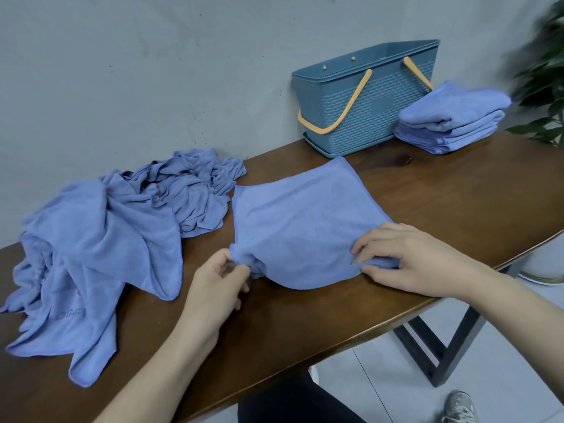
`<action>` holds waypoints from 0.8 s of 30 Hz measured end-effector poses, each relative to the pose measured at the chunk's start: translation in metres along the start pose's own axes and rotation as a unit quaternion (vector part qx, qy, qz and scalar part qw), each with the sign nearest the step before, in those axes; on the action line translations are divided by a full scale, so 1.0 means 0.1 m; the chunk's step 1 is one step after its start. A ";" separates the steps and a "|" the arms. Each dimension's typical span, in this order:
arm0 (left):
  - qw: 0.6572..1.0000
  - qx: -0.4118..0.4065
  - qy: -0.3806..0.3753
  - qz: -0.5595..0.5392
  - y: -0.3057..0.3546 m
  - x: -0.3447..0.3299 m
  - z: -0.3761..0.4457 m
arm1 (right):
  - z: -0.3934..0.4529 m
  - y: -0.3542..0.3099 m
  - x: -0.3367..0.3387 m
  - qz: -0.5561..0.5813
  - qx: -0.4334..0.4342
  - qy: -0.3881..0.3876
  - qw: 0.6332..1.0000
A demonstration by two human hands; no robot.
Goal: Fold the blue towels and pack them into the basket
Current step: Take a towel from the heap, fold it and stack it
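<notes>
A blue towel lies spread on the brown table in front of me. My left hand pinches its near left corner. My right hand grips the bunched near right corner at the table's front edge. A heap of unfolded blue towels covers the left of the table. A stack of folded blue towels sits at the back right, beside the blue basket with orange handles, which stands against the wall.
The grey wall runs along the table's back edge. A green plant stands at the far right. Below the table's front edge are its black leg, the tiled floor and a shoe.
</notes>
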State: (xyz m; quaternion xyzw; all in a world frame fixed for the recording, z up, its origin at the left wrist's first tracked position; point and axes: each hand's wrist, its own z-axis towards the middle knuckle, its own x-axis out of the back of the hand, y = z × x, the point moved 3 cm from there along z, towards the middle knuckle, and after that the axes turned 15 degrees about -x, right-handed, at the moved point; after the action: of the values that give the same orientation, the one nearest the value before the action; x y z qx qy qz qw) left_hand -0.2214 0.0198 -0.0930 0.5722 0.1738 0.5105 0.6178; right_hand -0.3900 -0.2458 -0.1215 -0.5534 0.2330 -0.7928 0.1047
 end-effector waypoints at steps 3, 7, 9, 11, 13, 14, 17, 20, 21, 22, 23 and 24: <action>0.986 0.088 0.035 -0.139 0.05 0.05 0.00 | 0.00 0.01 0.01 0.004 -0.006 -0.008 1.000; 0.965 0.161 0.015 -0.205 -0.01 0.24 0.03 | 0.00 0.00 0.00 -0.007 -0.005 -0.012 1.000; 0.980 0.132 -0.032 -0.144 -0.03 0.32 0.01 | 0.00 0.00 0.00 -0.009 -0.003 -0.012 1.000; 0.989 0.090 -0.061 -0.099 -0.02 0.37 -0.04 | 0.00 -0.01 0.00 -0.011 0.001 -0.010 1.000; 0.987 0.064 -0.068 -0.130 -0.02 0.38 -0.08 | -0.01 0.00 0.00 -0.011 0.006 -0.006 1.000; 0.984 0.052 -0.076 -0.154 -0.01 0.37 -0.10 | -0.02 -0.01 0.01 -0.014 0.009 -0.004 1.000; 0.977 0.011 -0.082 -0.196 0.02 0.35 -0.15 | -0.05 -0.05 0.03 -0.028 0.030 0.015 0.999; 0.979 -0.025 -0.070 -0.191 -0.02 0.35 -0.18 | -0.11 -0.10 0.05 -0.040 0.059 0.039 0.997; 0.980 -0.029 -0.070 -0.186 -0.05 0.36 -0.18 | -0.13 -0.11 0.06 -0.042 0.062 0.042 0.996; 0.983 -0.032 -0.074 -0.167 -0.08 0.37 -0.18 | -0.16 -0.10 0.08 -0.043 0.061 0.046 0.996; 0.987 -0.038 -0.084 -0.130 -0.12 0.40 -0.18 | -0.19 -0.08 0.10 -0.043 0.057 0.050 0.996; 0.990 -0.050 -0.099 -0.090 -0.16 0.41 -0.18 | -0.22 -0.06 0.12 -0.041 0.049 0.052 0.997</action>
State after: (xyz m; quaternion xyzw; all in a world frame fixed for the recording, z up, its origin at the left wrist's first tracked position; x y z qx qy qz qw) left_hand -0.2112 0.0662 -0.0970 0.5704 0.1372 0.4020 0.7030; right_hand -0.4146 -0.2398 -0.1149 -0.5146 0.1762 -0.8346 0.0870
